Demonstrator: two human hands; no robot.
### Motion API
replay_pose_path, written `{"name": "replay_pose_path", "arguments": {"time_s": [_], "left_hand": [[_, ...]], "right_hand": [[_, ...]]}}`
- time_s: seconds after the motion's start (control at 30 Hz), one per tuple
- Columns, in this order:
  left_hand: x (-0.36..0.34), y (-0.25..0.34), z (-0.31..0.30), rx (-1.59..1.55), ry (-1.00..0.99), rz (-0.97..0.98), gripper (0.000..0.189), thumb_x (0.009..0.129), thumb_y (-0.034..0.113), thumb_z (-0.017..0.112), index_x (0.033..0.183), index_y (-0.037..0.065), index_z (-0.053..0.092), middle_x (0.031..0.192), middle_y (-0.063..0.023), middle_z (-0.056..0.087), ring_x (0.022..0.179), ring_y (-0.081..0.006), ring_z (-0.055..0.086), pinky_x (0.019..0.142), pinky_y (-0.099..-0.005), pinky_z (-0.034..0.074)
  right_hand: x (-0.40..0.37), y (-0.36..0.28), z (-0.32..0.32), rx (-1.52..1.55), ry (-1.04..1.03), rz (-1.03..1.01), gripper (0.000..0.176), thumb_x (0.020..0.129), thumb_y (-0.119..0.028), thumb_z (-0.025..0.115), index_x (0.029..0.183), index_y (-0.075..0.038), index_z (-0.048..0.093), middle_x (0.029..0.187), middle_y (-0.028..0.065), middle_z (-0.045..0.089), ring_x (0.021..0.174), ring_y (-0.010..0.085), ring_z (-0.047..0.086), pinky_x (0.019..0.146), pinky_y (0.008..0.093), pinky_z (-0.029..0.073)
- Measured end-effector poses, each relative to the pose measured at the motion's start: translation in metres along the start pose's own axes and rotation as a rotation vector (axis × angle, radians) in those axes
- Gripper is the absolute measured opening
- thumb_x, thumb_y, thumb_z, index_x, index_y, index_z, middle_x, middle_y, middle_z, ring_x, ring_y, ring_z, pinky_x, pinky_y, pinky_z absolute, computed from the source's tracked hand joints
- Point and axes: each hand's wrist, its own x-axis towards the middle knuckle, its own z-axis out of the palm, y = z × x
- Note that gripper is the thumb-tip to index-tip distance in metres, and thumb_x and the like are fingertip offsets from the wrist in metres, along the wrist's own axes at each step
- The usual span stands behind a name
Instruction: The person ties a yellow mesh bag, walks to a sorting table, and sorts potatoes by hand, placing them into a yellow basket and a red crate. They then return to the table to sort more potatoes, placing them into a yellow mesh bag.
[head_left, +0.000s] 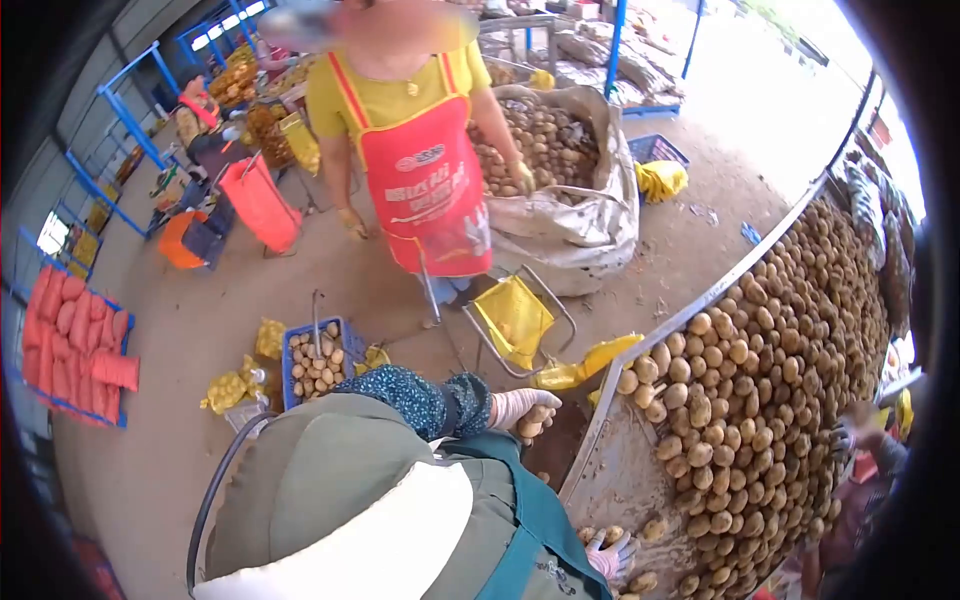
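My left hand, in a pale glove with a blue patterned sleeve, is closed around potatoes beside the near edge of the metal sorting table. My right hand, gloved too, lies on the tabletop at the bottom with its fingers spread, next to a few loose potatoes. A large heap of potatoes covers the table to the right. Near my left hand, a yellow mesh bag hangs on a metal frame.
A person in a red apron stands across from me. Behind them is a big sack of potatoes. A blue crate of potatoes sits on the floor. Another person's gloved hand is at the heap's right edge. Red sacks lie far left.
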Motion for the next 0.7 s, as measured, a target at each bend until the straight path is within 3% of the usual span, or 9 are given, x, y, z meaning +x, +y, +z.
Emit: {"name": "replay_pose_path", "arguments": {"time_s": [0.1, 0.2, 0.33, 0.4, 0.43, 0.47, 0.57, 0.6, 0.7], "left_hand": [[-0.018, -0.005, -0.026, -0.063, -0.018, 0.034, 0.032, 0.086, 0.045, 0.075, 0.095, 0.018, 0.061, 0.083, 0.002, 0.062, 0.063, -0.0153, 0.058, 0.055, -0.0398, 0.046], [-0.048, -0.01, -0.042, -0.121, 0.111, 0.117, 0.03, 0.088, 0.046, 0.071, 0.081, 0.019, 0.06, 0.069, 0.0038, 0.056, 0.054, -0.0146, 0.052, 0.051, -0.039, 0.042], [-0.058, -0.022, -0.072, -0.101, 0.246, 0.08, 0.048, 0.092, 0.048, 0.064, 0.055, 0.026, 0.044, 0.054, 0.0052, 0.046, 0.044, -0.0161, 0.042, 0.047, -0.0369, 0.039], [-0.058, -0.029, -0.081, -0.072, 0.2, 0.108, 0.044, 0.092, 0.049, 0.065, 0.06, 0.025, 0.048, 0.058, 0.005, 0.05, 0.046, -0.017, 0.045, 0.048, -0.0371, 0.041], [-0.051, -0.033, -0.088, -0.092, 0.171, 0.087, 0.032, 0.092, 0.048, 0.066, 0.077, 0.022, 0.056, 0.073, 0.003, 0.058, 0.06, -0.0182, 0.054, 0.056, -0.042, 0.048], [-0.044, -0.029, -0.09, -0.076, 0.123, 0.039, 0.028, 0.092, 0.047, 0.068, 0.095, 0.019, 0.065, 0.088, 0.0009, 0.067, 0.074, -0.0193, 0.064, 0.064, -0.0469, 0.055], [-0.024, -0.024, -0.085, -0.097, 0.057, -0.015, 0.031, 0.095, 0.045, 0.063, 0.099, 0.015, 0.064, 0.096, -0.0041, 0.069, 0.091, -0.0263, 0.068, 0.071, -0.0508, 0.056], [-0.008, -0.021, -0.081, -0.008, 0.041, 0.021, 0.028, 0.093, 0.047, 0.066, 0.099, 0.02, 0.066, 0.091, -0.0011, 0.069, 0.087, -0.0225, 0.067, 0.07, -0.0488, 0.055], [0.031, -0.013, -0.069, 0.069, -0.01, -0.014, 0.036, 0.089, 0.05, 0.067, 0.101, 0.016, 0.064, 0.101, -0.0052, 0.067, 0.091, -0.0297, 0.063, 0.075, -0.0518, 0.051]], "right_hand": [[0.003, 0.0, -0.005, -0.006, 0.011, -0.042, 0.071, 0.087, -0.059, 0.065, 0.147, -0.022, 0.054, 0.161, 0.0096, 0.041, 0.146, 0.0303, 0.038, 0.121, 0.0525, 0.023], [0.009, -0.001, -0.004, -0.015, 0.045, -0.059, 0.072, 0.087, -0.059, 0.065, 0.146, -0.022, 0.054, 0.16, 0.0096, 0.042, 0.146, 0.0307, 0.037, 0.121, 0.053, 0.023], [0.012, 0.002, 0.002, -0.004, 0.077, -0.09, 0.072, 0.086, -0.059, 0.065, 0.146, -0.021, 0.055, 0.16, 0.0096, 0.043, 0.146, 0.0313, 0.037, 0.121, 0.0537, 0.022], [0.01, 0.005, 0.008, 0.022, 0.095, -0.12, 0.072, 0.086, -0.059, 0.065, 0.146, -0.021, 0.055, 0.159, 0.0096, 0.043, 0.146, 0.0316, 0.037, 0.121, 0.0541, 0.022], [0.004, 0.009, 0.013, 0.049, 0.102, -0.127, 0.072, 0.086, -0.059, 0.065, 0.146, -0.02, 0.055, 0.159, 0.0096, 0.043, 0.146, 0.0317, 0.037, 0.121, 0.0542, 0.022], [-0.019, -0.016, -0.047, 0.163, -0.031, -0.101, 0.073, 0.088, -0.053, 0.067, 0.148, -0.014, 0.054, 0.16, 0.0183, 0.04, 0.145, 0.0419, 0.034, 0.122, 0.0593, 0.018], [-0.015, -0.002, -0.025, 0.248, 0.08, -0.154, 0.07, 0.085, -0.057, 0.065, 0.142, -0.017, 0.06, 0.156, 0.0168, 0.045, 0.146, 0.0395, 0.035, 0.121, 0.0626, 0.015], [-0.013, -0.004, -0.026, 0.276, 0.054, -0.114, 0.069, 0.084, -0.059, 0.066, 0.139, -0.017, 0.062, 0.155, 0.015, 0.046, 0.147, 0.0385, 0.035, 0.121, 0.0622, 0.016], [-0.011, -0.005, -0.005, 0.246, 0.035, -0.024, 0.07, 0.086, -0.059, 0.065, 0.143, -0.02, 0.058, 0.159, 0.0135, 0.041, 0.149, 0.0388, 0.032, 0.121, 0.0643, 0.015]]}}
